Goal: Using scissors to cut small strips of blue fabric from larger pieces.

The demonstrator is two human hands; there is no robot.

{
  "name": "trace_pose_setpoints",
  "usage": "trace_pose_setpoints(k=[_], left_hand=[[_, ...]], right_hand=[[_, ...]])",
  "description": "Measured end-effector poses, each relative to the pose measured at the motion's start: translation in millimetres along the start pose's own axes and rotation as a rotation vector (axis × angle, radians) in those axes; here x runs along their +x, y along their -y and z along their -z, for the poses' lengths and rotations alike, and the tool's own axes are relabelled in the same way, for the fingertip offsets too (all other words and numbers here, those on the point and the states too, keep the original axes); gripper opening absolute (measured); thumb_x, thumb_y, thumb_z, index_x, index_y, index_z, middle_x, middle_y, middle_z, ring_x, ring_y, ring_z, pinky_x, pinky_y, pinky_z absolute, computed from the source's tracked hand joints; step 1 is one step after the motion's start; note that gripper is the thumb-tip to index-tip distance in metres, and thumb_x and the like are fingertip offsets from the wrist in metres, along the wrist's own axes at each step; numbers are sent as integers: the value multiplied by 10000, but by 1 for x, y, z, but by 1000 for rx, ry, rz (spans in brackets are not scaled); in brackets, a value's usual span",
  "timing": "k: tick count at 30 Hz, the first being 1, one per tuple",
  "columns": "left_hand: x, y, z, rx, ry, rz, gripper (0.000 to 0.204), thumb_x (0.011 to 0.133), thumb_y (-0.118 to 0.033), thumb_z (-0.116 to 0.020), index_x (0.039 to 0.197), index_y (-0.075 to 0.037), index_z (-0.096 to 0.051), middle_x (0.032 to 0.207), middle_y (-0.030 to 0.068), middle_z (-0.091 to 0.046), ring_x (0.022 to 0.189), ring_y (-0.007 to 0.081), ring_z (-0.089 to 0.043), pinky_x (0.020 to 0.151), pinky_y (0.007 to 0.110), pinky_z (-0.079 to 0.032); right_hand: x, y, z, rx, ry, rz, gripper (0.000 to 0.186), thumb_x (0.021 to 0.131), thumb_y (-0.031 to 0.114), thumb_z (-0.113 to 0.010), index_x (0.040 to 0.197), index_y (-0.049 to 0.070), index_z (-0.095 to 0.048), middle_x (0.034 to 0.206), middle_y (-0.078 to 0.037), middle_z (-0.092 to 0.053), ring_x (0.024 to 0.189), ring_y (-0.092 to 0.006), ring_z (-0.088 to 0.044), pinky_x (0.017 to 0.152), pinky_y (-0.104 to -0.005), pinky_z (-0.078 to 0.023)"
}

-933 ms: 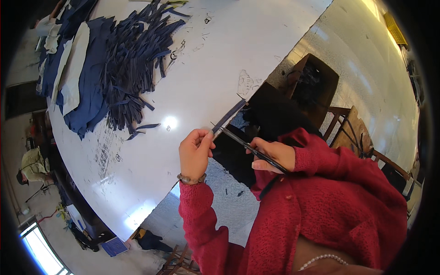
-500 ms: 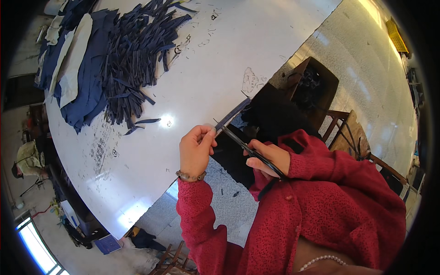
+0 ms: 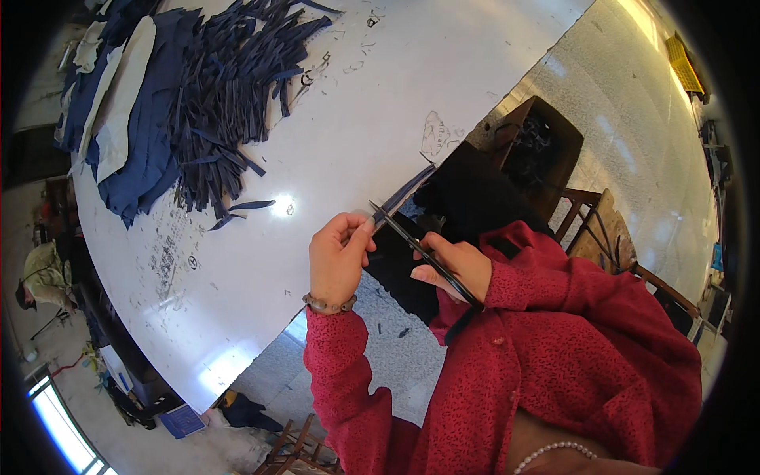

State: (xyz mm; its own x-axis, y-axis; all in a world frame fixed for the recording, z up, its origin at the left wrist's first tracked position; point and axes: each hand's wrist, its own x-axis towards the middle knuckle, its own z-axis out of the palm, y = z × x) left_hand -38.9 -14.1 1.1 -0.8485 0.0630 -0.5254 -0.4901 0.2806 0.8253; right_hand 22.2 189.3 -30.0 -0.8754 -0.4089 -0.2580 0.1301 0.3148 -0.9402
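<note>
My left hand (image 3: 340,249) is closed in a pinch on the near end of a narrow dark blue fabric strip (image 3: 409,188). The strip stretches away to the right, along the table's edge. My right hand (image 3: 455,267) grips a pair of black-handled scissors (image 3: 427,255), its fingers round the handles. The scissor blades lie across the strip just beyond my left fingertips. Whether the blades are fully closed is too small to tell. Far left on the table lies a heap of cut dark blue strips (image 3: 229,103).
Beside the heap are stacked blue fabric pieces (image 3: 146,134) with a pale piece (image 3: 127,103) on top. The white table (image 3: 356,134) ends in a diagonal edge near my hands. Right of it stand an open brown box (image 3: 554,158), black cloth (image 3: 475,194) and a wooden chair (image 3: 606,229).
My right hand and the scissors have shifted slightly left, bringing the blades closer to my left fingertips. My left hand keeps its pinch on the strip, almost unmoved.
</note>
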Motion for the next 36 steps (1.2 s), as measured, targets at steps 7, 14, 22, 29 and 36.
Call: trace_pose_setpoints(k=[7, 14, 22, 29, 36], left_hand=[[-1, -2, -1, -19, -15, 2, 135, 914, -136, -597, 936, -10, -642, 665, 9, -594, 513, 43, -468, 477, 181, -352], [-8, -3, 8, -223, -32, 12, 123, 924, -139, -590, 946, -22, -621, 707, 25, -609, 503, 56, -492, 464, 188, -356], [44, -33, -16, -298, -322, -212, 142, 943, -149, -564, 983, -15, -586, 1029, 121, -687, 491, 59, -499, 431, 175, -311], [2, -55, -44, -330, 79, -135, 133, 947, -124, -561, 972, 1, -600, 751, 77, -634, 462, 32, -402, 430, 164, -273], [-13, -41, -61, -287, 137, -86, 115, 944, -108, -566, 970, -3, -607, 717, 50, -622, 486, 23, -407, 446, 158, -282]], right_hand=[[5, 21, 14, -32, 115, -190, 523, 911, 512, -549, 1025, 5, -489, 647, -178, -577, 591, -338, -623, 572, -388, -477], [-6, 7, 37, 65, 192, -3, 611, 883, 556, -562, 1121, 3, -453, 673, -83, -554, 508, -175, -539, 493, -279, -429], [-2, 24, 87, 428, 36, -25, 594, 907, 515, -558, 1183, 12, -406, 738, -46, -553, 491, -91, -494, 495, -230, -424], [23, 33, 98, 446, -112, -65, 521, 845, 167, -681, 1225, 31, -352, 894, -77, -561, 646, -94, -532, 560, -219, -468], [35, 35, 85, 598, -91, 26, 497, 837, 44, -616, 1241, 50, -326, 891, -73, -562, 706, -93, -532, 598, -224, -463]])
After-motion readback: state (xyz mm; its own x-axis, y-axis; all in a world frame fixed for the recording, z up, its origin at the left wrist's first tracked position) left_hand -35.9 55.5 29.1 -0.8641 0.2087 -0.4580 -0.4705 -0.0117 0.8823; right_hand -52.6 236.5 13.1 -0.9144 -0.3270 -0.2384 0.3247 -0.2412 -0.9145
